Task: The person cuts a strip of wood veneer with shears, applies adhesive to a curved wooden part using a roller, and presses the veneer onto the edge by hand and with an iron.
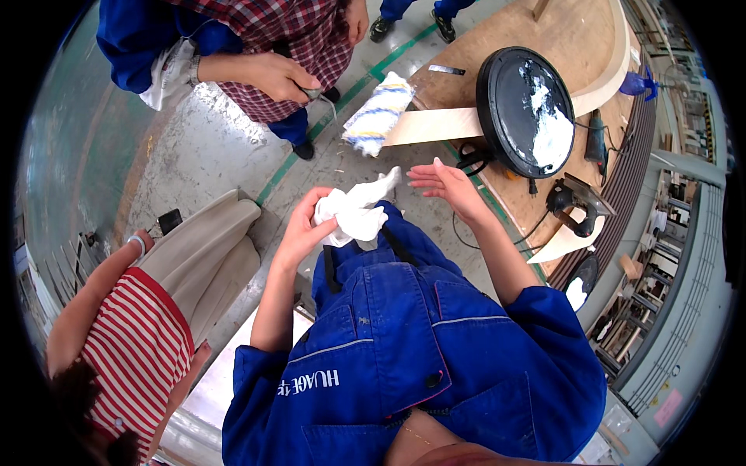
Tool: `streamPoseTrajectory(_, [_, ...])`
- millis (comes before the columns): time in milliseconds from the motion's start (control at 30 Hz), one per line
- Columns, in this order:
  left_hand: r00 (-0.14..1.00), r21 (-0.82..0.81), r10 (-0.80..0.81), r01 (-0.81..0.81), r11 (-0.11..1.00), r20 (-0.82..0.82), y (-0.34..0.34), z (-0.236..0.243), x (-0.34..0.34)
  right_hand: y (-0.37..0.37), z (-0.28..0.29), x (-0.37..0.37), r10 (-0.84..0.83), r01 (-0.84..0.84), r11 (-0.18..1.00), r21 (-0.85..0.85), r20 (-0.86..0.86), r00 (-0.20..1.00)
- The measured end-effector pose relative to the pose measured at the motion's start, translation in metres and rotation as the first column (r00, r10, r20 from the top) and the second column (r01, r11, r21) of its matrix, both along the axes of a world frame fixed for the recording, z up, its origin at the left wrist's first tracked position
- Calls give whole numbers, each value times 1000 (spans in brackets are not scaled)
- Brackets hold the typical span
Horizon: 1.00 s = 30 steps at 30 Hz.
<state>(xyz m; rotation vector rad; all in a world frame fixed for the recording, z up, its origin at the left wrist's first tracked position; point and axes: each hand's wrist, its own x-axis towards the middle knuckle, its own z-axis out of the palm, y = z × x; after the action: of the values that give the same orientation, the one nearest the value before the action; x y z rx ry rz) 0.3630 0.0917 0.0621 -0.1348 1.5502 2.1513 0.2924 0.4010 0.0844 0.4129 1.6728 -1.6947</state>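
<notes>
Holding a crumpled white cloth [356,216] in the left hand [301,229], with thumb and fingers closed on its near side and a narrow, finger-like end pointing toward the right. Holding nothing in the right hand [454,192]: spread flat, fingers extended, palm turned toward the cloth, just beside its narrow end. Wearing blue overalls [396,326] beneath, directly below the cloth in this view.

Just beyond the hands: a fluffy roll [381,113] with blue and yellow stripes, at the end of a pale wooden strip [439,126]. Farther along that strip, covering part of it: a round black lid [505,116] smeared with something white. On the tabletop [544,29] around these: a curved wooden frame [612,74], a slim power tool [597,147] and, nearer the right arm, an iron-shaped appliance [576,206] with a black handle.

Out to the left: a person in a striped top [144,342], near a dark phone [169,221]. Across the floor [198,147], opposite: a co-worker in a plaid garment [260,31], with a small item in one hand, too small to make out.
</notes>
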Motion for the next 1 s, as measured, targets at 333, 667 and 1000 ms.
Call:
streamPoseTrajectory(333, [864,187,400,-466,865,305,2,-13,21,-24,-22,29,31,36,964,-262,247,968])
streamPoseTrajectory(667, [773,201,516,-609,767,370,23,-19,35,-93,-45,39,134,-100,986,-137,266,955])
streamPoseTrajectory(1000, [776,35,425,-496,868,466,15,-41,40,-83,-12,41,153,21,958,288,-568,808])
